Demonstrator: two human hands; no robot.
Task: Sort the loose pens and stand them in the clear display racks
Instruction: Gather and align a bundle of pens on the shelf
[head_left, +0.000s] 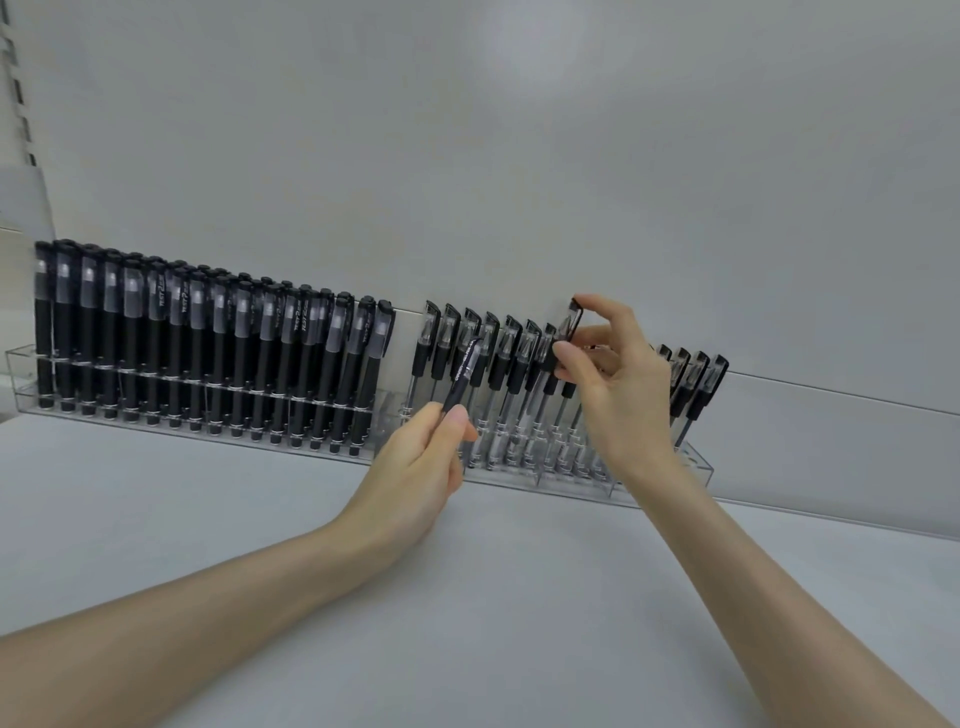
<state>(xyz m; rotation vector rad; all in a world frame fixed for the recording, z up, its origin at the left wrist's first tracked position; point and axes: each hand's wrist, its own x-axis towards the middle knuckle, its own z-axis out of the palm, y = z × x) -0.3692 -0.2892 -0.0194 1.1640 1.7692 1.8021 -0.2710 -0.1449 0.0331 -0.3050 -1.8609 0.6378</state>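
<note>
Two clear display racks stand in a row against the back wall. The left rack (21, 358) is packed with several black-barrelled pens. The right rack (698, 467) holds several clear-barrelled pens with black caps. My left hand (421, 467) grips a dark pen (462, 376) near its lower end, tilted up to the right in front of the right rack. My right hand (618, 395) pinches the cap end of a clear pen (570, 325) that stands higher than its neighbours in the right rack.
The racks sit on a pale grey shelf (467, 597) with a plain grey back panel (519, 156). A slotted shelf upright (15, 88) runs down the far left edge. Several slots between the two pen groups hold no pens.
</note>
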